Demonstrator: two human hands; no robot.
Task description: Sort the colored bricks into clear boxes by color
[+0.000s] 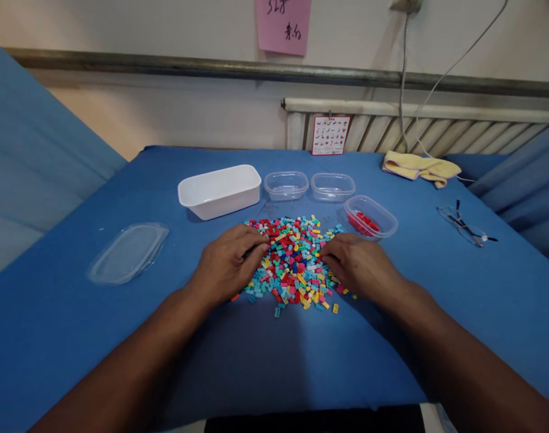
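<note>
A spread-out pile of small toy building bricks [296,270] in red, light blue, yellow, pink, green and dark blue lies on the blue cloth. At its left edge my left hand [231,261] rests with thumb and forefinger pressed together at the bricks. My right hand [359,261] touches the pile's right side, its fingers bent in a pinch. Whatever lies between the fingertips of either hand is too small or hidden to make out. Behind my right hand, a clear plastic tub [385,222] holds several red bricks [364,222].
Behind the pile stand a white box [220,192] and two clear tubs, one left [286,186] and one right [332,187]. Clear lids [127,252] lie at the left. Eyeglasses [468,227] and a yellow cloth [418,167] lie at the right. A radiator [373,108] borders the back.
</note>
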